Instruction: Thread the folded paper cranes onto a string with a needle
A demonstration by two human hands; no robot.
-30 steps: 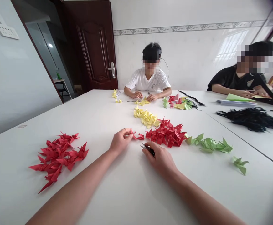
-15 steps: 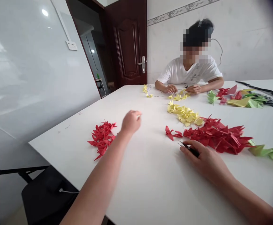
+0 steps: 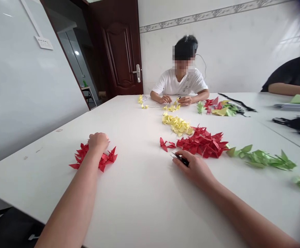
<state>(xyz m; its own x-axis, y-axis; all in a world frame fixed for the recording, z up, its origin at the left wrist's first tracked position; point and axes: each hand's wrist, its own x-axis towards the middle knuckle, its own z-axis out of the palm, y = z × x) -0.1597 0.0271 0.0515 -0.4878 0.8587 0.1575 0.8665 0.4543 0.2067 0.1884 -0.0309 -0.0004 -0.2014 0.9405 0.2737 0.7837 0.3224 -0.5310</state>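
My left hand [image 3: 98,141] is over a small pile of folded red paper cranes [image 3: 108,158] on the left of the white table. Its fingers are curled down, and the back of the hand hides whatever may be between them. Resting on the table to the right, my right hand [image 3: 195,167] grips black-handled snips [image 3: 181,159], their thin metal points aimed left. Just beyond those points lie a couple of loose red cranes [image 3: 163,144]. A larger heap of red cranes [image 3: 204,143] sits right behind my right hand.
Yellow cranes [image 3: 177,124] lie behind the red heap, green ones [image 3: 266,159] to its right. Across the table, a person in a white shirt [image 3: 179,82] handles yellow cranes on a thread. A dark sleeve [image 3: 291,72] and black strands [image 3: 297,124] show at the right.
My left hand has moved left from the bare tabletop to the small red pile. The view has turned right, bringing in another person's arm. My right hand still holds the snips.
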